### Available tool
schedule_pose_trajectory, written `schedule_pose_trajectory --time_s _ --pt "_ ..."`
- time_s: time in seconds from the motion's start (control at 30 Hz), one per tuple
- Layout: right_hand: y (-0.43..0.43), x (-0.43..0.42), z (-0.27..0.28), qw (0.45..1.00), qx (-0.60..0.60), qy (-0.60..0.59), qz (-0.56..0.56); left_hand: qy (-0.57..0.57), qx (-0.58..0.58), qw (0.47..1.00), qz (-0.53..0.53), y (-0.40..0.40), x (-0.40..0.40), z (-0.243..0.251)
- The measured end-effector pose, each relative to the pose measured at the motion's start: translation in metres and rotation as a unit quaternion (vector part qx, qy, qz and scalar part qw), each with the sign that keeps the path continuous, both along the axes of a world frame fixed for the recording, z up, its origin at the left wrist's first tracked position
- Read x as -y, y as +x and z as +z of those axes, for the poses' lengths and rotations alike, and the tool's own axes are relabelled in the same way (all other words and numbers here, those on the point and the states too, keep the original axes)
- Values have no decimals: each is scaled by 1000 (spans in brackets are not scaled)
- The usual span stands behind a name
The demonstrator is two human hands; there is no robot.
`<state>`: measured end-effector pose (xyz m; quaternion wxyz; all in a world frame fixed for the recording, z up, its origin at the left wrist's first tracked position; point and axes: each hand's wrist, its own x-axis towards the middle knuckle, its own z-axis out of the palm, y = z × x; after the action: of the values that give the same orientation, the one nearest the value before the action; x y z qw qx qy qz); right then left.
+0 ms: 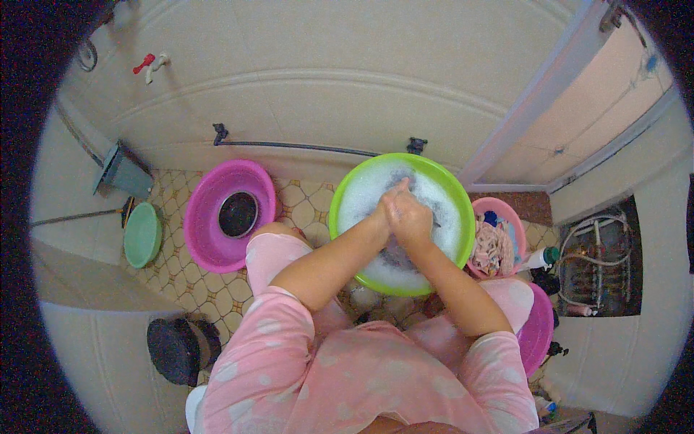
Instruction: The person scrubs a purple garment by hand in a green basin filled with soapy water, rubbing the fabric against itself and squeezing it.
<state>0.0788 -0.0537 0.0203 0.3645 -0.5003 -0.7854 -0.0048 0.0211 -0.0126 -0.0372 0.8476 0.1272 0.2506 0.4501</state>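
A lime-green plastic basin full of white suds stands between my knees. Over its middle, my left hand and my right hand are pressed together, one against the other. Dark patches show through the foam around them. Whether these are wet cloth or dark water is unclear. Anything held between the palms is hidden by the hands themselves.
To the left are a magenta basin holding a dark round bowl, a green basin and a grey bin. A pink basin with crumpled clothes, a white bottle and another magenta basin sit right.
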Motion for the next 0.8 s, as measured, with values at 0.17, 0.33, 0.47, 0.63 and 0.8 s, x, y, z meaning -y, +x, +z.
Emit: schedule_pose_trajectory --time_s 0.17,0.33,0.47,0.63,0.8 --pt "35 -30 -14 984 171 9 -57 -8 -206 975 88 13 21 39" --pt "11 -11 -10 998 40 -22 -53 8 -12 1000 -13 -4 3 -1" --pt "-10 4 12 993 89 58 46 93 132 981 -107 -30 -11 -40" --pt "37 -35 2 988 -89 -59 -115 -68 -82 994 22 16 33 68" --pt "-17 6 13 999 -13 28 29 153 235 953 -118 -29 0 -1"
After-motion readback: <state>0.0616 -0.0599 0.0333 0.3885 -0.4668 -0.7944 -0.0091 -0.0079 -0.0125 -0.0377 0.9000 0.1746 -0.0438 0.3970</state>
